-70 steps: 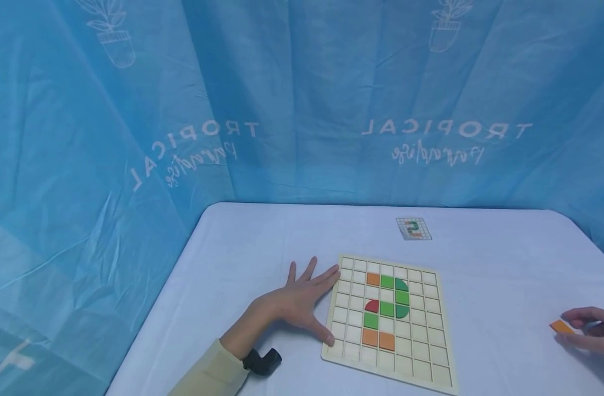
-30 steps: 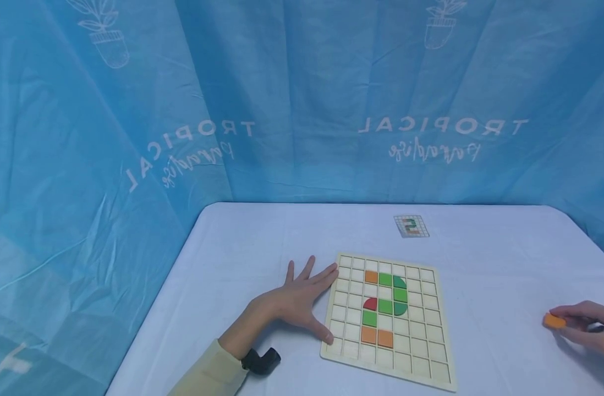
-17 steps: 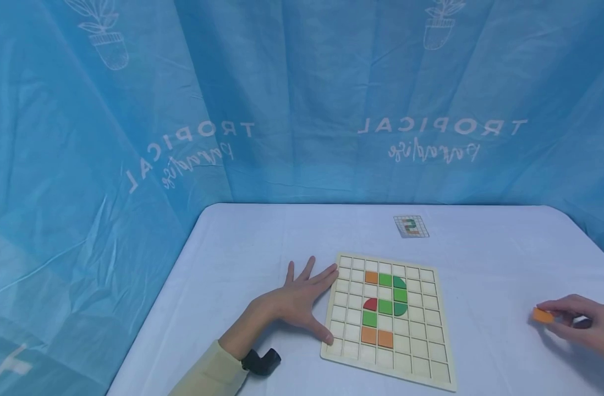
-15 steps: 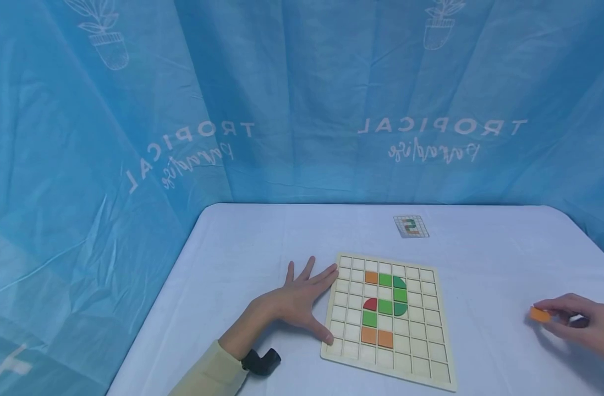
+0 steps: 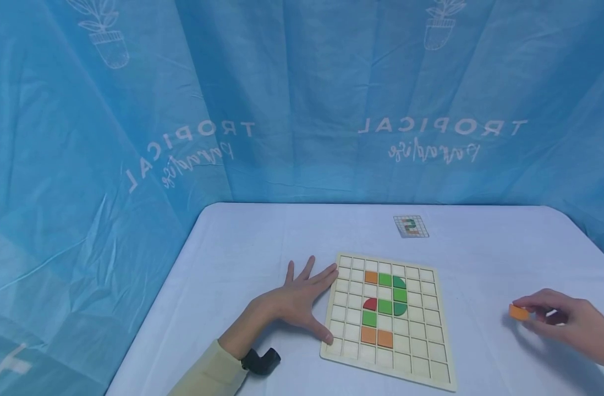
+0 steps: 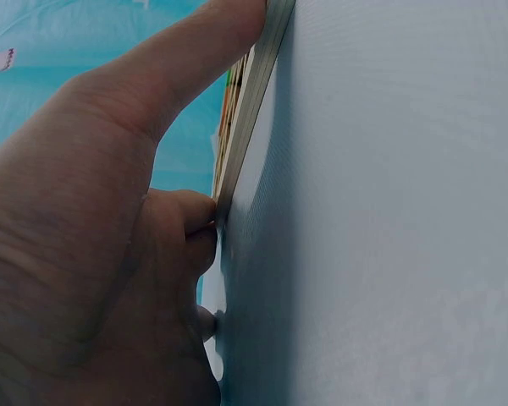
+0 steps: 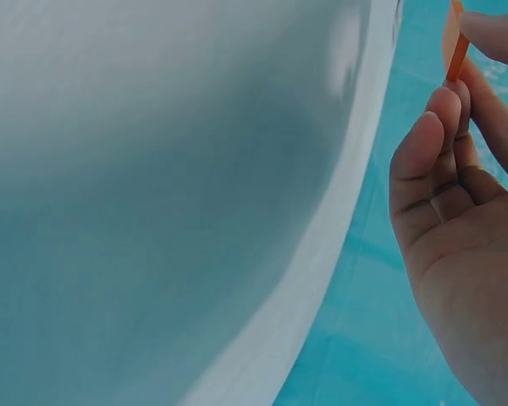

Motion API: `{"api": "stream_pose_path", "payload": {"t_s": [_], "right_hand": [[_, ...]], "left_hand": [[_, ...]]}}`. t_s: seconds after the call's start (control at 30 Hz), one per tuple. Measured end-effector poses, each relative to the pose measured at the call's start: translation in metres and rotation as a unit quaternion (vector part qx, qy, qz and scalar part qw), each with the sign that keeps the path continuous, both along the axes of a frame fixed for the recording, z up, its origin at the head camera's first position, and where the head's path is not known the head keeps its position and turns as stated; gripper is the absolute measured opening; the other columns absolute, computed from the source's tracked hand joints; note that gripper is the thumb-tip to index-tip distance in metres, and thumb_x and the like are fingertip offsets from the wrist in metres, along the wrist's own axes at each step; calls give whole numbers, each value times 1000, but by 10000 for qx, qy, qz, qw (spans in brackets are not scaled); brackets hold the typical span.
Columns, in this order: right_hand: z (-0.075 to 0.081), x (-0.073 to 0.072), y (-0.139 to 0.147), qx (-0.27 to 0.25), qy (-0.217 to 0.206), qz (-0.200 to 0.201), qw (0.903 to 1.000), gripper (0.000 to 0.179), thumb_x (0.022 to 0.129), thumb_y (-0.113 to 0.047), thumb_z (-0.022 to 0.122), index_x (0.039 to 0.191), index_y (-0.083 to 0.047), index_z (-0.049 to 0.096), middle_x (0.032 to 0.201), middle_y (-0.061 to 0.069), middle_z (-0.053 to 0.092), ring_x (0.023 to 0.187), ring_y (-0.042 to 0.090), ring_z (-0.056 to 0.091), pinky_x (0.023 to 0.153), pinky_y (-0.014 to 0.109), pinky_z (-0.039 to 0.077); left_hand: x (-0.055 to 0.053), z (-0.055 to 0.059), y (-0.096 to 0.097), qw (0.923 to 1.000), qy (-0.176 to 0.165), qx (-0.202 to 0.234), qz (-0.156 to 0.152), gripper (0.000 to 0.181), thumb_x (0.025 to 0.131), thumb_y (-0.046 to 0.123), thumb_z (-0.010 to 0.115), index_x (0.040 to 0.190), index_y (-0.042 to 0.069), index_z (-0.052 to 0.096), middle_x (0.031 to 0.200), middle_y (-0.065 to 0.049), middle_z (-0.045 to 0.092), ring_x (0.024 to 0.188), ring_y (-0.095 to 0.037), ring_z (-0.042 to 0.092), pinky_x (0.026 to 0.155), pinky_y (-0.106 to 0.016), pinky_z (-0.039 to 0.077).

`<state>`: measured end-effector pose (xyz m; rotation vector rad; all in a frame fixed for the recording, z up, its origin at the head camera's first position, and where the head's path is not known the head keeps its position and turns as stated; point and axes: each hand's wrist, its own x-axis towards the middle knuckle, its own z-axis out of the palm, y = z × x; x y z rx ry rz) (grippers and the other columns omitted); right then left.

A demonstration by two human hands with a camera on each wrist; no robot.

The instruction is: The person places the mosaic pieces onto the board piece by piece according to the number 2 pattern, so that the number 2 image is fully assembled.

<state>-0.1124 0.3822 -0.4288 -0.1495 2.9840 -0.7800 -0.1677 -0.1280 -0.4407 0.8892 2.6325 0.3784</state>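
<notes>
My right hand (image 5: 554,314) pinches a flat orange tile (image 5: 519,312) between thumb and fingers, to the right of the board; the right wrist view shows the same orange tile (image 7: 455,42) edge-on. With fingers spread, my left hand (image 5: 299,301) touches the left edge of a pale gridded board (image 5: 421,352). Thumb and fingertips meet that edge in the left wrist view. Set in the board are orange squares (image 5: 369,335), green squares (image 5: 385,306), dark green rounded pieces (image 5: 400,309) and one red rounded piece (image 5: 370,303).
A small card (image 5: 411,226) printed with a coloured figure on a grid lies behind the board. The white-covered table (image 5: 262,236) is backed by blue curtains (image 5: 327,99). A black object (image 5: 261,362) is at the left wrist.
My right hand has moved left toward the board with the orange tile, whose tilt has changed in the fingers. My left hand and the board have stayed where they were.
</notes>
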Motion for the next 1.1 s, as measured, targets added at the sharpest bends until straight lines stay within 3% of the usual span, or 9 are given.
{"api": "stream_pose_path", "payload": {"t_s": [0.2,0.4,0.8,1.1], "right_hand": [[-1,1,-11,42,117,192,9997,30,78,-24,81,105,-16,71,90,-4,60,70,6,49,59,23,50],[-3,3,-22,-268,408,489,9976,27,76,-17,82,100,-22,72,89,-8,61,72,6,51,59,23,50],[5,4,-44,-467,447,840,9944,28,76,-15,82,100,-24,71,86,-10,59,71,6,51,58,23,48],[8,7,-57,-1014,622,1326,9840,32,74,-9,83,101,-24,72,90,-8,62,70,8,53,58,22,48]], "left_hand": [[-1,-1,0,10000,23,34,-27,130,55,87,63,156,28,6,158,19,-8,142,-29,-19,104,-62,-17],[-1,-2,0,10000,56,3,-26,130,55,88,62,156,28,5,158,19,-8,143,-29,-19,104,-62,-17],[0,0,0,10000,56,-13,-41,130,56,87,63,156,28,5,158,18,-8,142,-28,-19,104,-63,-17],[0,0,0,10000,70,5,-39,130,55,87,63,156,28,5,158,18,-8,142,-29,-19,104,-63,-17]]}}
